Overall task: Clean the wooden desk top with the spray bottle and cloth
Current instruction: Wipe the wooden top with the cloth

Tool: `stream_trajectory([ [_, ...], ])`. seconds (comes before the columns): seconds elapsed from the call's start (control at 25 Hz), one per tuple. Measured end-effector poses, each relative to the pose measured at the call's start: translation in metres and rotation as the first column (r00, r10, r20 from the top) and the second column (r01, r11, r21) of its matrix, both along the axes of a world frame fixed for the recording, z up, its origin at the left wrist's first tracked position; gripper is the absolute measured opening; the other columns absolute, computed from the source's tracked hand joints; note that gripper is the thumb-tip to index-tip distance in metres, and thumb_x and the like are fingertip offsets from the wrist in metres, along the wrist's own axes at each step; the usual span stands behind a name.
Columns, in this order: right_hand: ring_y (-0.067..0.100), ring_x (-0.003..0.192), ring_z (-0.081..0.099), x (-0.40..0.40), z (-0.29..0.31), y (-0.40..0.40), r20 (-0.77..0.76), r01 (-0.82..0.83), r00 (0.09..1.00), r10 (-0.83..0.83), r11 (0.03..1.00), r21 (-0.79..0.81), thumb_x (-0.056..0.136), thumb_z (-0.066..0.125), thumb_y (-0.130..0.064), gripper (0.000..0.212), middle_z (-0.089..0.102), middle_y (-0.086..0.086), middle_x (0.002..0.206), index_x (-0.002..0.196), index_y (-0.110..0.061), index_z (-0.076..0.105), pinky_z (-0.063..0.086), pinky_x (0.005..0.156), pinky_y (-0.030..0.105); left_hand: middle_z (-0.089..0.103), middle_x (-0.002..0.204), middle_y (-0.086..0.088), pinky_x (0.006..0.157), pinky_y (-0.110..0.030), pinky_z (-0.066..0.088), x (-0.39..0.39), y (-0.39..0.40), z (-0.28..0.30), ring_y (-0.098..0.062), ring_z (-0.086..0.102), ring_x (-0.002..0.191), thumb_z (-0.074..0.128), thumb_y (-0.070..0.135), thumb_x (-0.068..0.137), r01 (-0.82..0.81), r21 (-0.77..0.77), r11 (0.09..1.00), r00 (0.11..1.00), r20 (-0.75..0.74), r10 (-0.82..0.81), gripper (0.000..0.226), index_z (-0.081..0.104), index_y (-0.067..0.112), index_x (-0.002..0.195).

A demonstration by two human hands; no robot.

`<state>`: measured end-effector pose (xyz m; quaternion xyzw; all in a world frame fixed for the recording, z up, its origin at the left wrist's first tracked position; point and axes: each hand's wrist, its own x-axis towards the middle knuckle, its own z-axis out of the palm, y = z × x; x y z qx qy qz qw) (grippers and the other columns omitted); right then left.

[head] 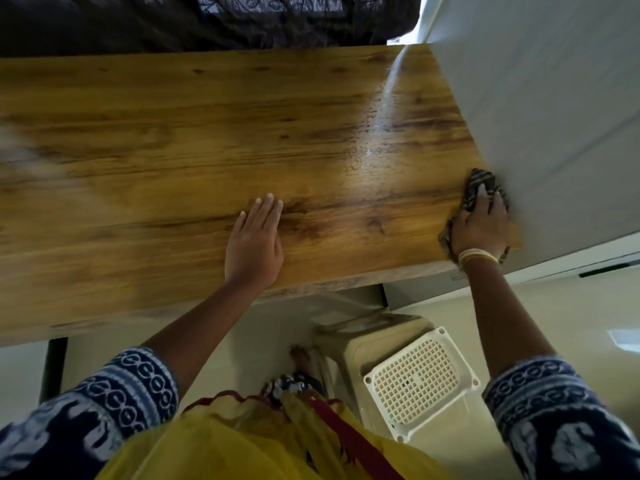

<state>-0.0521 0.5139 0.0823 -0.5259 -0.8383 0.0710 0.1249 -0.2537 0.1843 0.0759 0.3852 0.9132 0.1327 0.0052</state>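
1. My left hand (254, 244) lies flat on the wooden surface (156, 140), palm down. Its fingers (266, 211) are straight and close together, holding nothing, just resting on the wood near the front edge.
2. My right hand (479, 230) is at the right end of the surface, pressing down on the cloth (479, 183). Its fingers are spread a little and bent over the cloth, gripping it against the wood; the dark striped fabric bunches out past the fingertips and shows again under the wrist.
3. The cloth sits right against the white wall (540, 116) that borders the surface on the right, close to the front corner.
4. A pale bangle (479, 256) circles my right wrist, and both forearms come out of dark blue patterned sleeves (131, 386).
5. I cannot see the spray bottle anywhere in this view.
6. The surface shows warm brown grain with darker knots. A shiny wet streak (372, 133) runs from the back right corner toward the front, beaded in the middle.
7. Behind the surface hangs a dark fabric (207, 19).
8. Below the front edge, on the pale floor (554, 323), stands a white plastic stool (420, 379) with a perforated seat, beside my foot (301, 358).
9. Yellow cloth with a red border (242, 438) fills the bottom middle.
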Motion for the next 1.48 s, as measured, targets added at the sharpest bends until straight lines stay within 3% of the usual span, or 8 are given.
stream_trajectory([
  [0.36,0.038,0.137,0.036,-0.097,0.004,0.106,0.029,-0.320,0.947,0.319,0.947,0.026,0.089,0.034,-0.031,0.063,0.036,0.022,0.152,0.149,-0.012,0.036,0.031,0.112,0.047,0.024,0.160,-0.001,0.120,-0.038,0.020,0.003,-0.001,-0.006,-0.016,0.018,0.149,0.019,0.023,0.098,-0.047,-0.031,0.998,0.999,-0.026,0.046,0.056,0.025,0.015,0.154],
  [0.56,0.040,0.138,0.035,-0.113,0.002,0.112,0.038,-0.326,0.945,0.326,0.945,0.001,0.092,0.035,-0.030,0.061,0.034,0.025,0.152,0.150,-0.010,0.034,0.029,0.113,0.048,0.028,0.159,-0.001,0.120,-0.039,0.022,-0.004,0.001,0.002,-0.016,0.021,0.148,0.019,0.024,0.098,-0.027,-0.013,1.000,1.000,0.005,0.027,0.056,0.030,0.016,0.152],
  [0.84,0.037,0.138,0.036,-0.023,-0.009,0.014,-0.087,0.049,0.995,-0.046,0.998,0.029,0.091,0.040,-0.029,0.061,0.037,0.023,0.151,0.149,-0.011,0.037,0.025,0.114,0.045,0.029,0.159,-0.001,0.119,-0.038,0.022,-0.003,-0.001,0.001,-0.016,0.021,0.148,0.019,0.024,0.098,-0.033,0.000,0.999,0.999,0.015,0.033,0.057,0.032,0.015,0.152],
  [1.08,0.038,0.144,0.024,-0.060,0.002,-0.053,-0.028,0.372,0.926,-0.375,0.925,-0.083,0.095,0.030,-0.033,0.064,0.024,0.024,0.156,0.154,-0.012,0.020,0.019,0.118,0.047,0.027,0.160,-0.002,0.120,-0.038,0.021,0.000,0.001,-0.002,-0.018,0.021,0.149,0.025,0.019,0.099,-0.041,0.003,0.999,0.999,0.012,0.041,0.054,0.030,0.015,0.152],
  [1.24,0.039,0.141,0.030,-0.112,0.001,-0.165,0.028,-0.164,0.986,0.165,0.986,-0.032,0.096,0.033,-0.036,0.064,0.026,0.026,0.155,0.154,-0.013,0.021,0.026,0.115,0.047,0.027,0.160,-0.001,0.120,-0.039,0.023,-0.001,-0.001,-0.005,-0.017,0.021,0.149,0.018,0.023,0.096,-0.041,-0.012,0.999,0.999,0.033,0.041,0.058,0.030,0.016,0.152],
  [1.36,0.037,0.139,0.035,-0.108,0.004,-0.184,0.040,-0.673,0.736,0.676,0.736,-0.070,0.093,0.036,-0.036,0.062,0.032,0.020,0.154,0.152,-0.017,0.030,0.034,0.111,0.048,0.026,0.160,-0.001,0.120,-0.039,0.024,-0.001,-0.003,-0.006,-0.017,0.022,0.148,0.020,0.023,0.097,-0.021,-0.010,1.000,0.999,0.030,0.021,0.057,0.028,0.017,0.153],
  [1.44,0.035,0.136,0.039,-0.085,0.005,-0.139,0.078,-0.765,0.637,0.766,0.642,-0.049,0.090,0.038,-0.036,0.061,0.037,0.016,0.152,0.149,-0.020,0.036,0.037,0.109,0.048,0.026,0.160,-0.001,0.120,-0.038,0.023,0.000,-0.003,-0.006,-0.017,0.022,0.148,0.023,0.022,0.098,-0.013,-0.006,1.000,1.000,0.028,0.014,0.056,0.029,0.016,0.153],
  [1.48,0.035,0.134,0.040,-0.074,0.004,-0.110,0.089,-0.729,0.681,0.727,0.685,-0.021,0.089,0.037,-0.036,0.062,0.038,0.017,0.151,0.148,-0.019,0.038,0.038,0.109,0.049,0.027,0.160,-0.001,0.120,-0.038,0.023,0.000,-0.003,-0.006,-0.017,0.022,0.148,0.025,0.020,0.099,-0.020,0.001,1.000,1.000,0.024,0.019,0.054,0.029,0.016,0.153],
])
